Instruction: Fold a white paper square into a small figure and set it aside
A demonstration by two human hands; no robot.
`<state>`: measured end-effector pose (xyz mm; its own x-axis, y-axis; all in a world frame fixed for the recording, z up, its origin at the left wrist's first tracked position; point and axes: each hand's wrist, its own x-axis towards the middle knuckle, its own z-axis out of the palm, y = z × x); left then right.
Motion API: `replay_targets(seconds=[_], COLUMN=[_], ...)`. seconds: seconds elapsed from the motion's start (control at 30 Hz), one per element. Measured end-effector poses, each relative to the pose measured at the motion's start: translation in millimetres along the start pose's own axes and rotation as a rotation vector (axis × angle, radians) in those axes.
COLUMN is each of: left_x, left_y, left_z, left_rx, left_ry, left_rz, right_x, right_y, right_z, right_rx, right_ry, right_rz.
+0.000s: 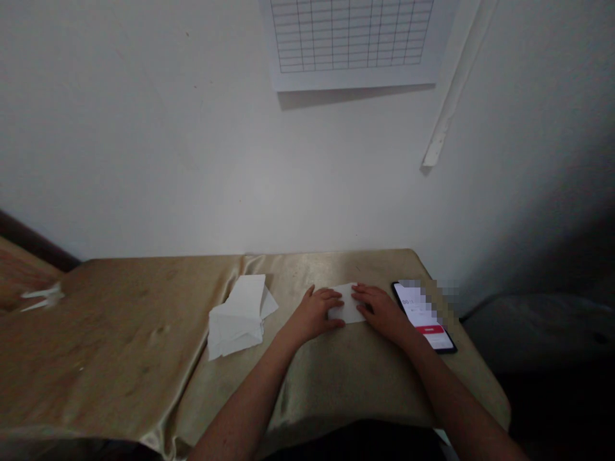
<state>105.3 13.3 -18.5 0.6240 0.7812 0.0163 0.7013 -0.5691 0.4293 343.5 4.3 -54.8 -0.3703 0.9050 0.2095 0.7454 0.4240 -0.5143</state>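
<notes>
A small white folded sheet of paper (348,306) lies flat on the table between my hands. My left hand (317,312) rests on its left end with the fingers stretched over it. My right hand (379,309) lies on its right end, fingers flat and pressing down. Neither hand lifts the paper. To the left of my left hand sits a loose pile of white paper sheets (239,315).
The table wears a shiny beige cloth (120,333) and stands against a white wall. A lit phone (425,317) lies by my right hand near the table's right edge. A gridded chart (353,38) hangs on the wall above. White scraps (43,298) lie far left.
</notes>
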Motion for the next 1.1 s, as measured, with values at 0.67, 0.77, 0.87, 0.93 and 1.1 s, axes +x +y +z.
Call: replay_targets(seconds=[0.67, 0.77, 0.87, 0.93, 1.1], left_x=[-4.6, -2.8, -1.5, -0.9, 2.0], left_y=[-0.7, -2.7, -4.4, -5.2, -7.3], left_z=[-9.9, -10.6, -11.9, -12.3, -7.3], left_rx=[-0.060, -0.035, -0.019, -0.015, -0.010], left_ry=[0.031, 0.082, 0.131, 0.156, 0.204], left_rz=[-0.016, -0.030, -0.041, -0.032, -0.052], right_x=[-4.8, -2.7, -0.7, 0.6, 3.5], right_y=[-9.7, -9.8, -8.8, -7.4, -3.8], right_z=[-21.1, -20.9, -20.4, -19.8, -16.0], right_rx=[0.088, 0.099, 0.082, 0.053, -0.039], right_ry=[-0.008, 0.028, 0.063, 0.077, 0.120], right_rz=[-0.024, 0.007, 0.064, 0.092, 0.115])
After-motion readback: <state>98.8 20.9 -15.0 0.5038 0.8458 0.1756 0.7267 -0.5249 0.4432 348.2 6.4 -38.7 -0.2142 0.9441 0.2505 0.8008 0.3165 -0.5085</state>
